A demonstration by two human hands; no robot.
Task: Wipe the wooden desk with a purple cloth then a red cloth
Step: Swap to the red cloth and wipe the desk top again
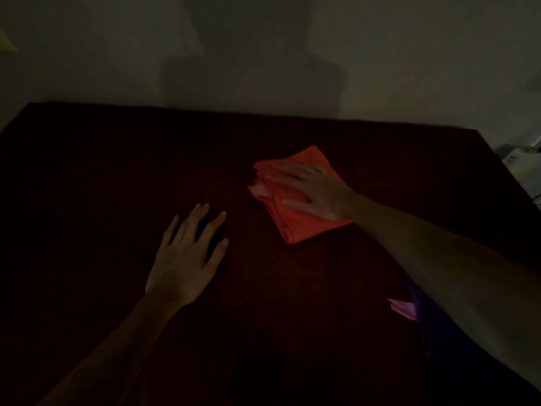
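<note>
The scene is dim. A folded red cloth (295,221) lies on the dark wooden desk (117,171), right of centre. My right hand (313,191) lies flat on top of it, fingers spread and pointing left. Flat on the bare desk to the left of the cloth rests my left hand (184,259), fingers apart, holding nothing. The purple cloth (424,323) lies near the desk's right front edge, mostly hidden under my right forearm, with a paler pink corner (402,307) sticking out.
A pale wall (409,54) runs behind the desk's far edge and carries a person's shadow. Past the desk's right edge sit pale objects (524,165) that I cannot make out. A yellowish shape (7,43) shows at the far left.
</note>
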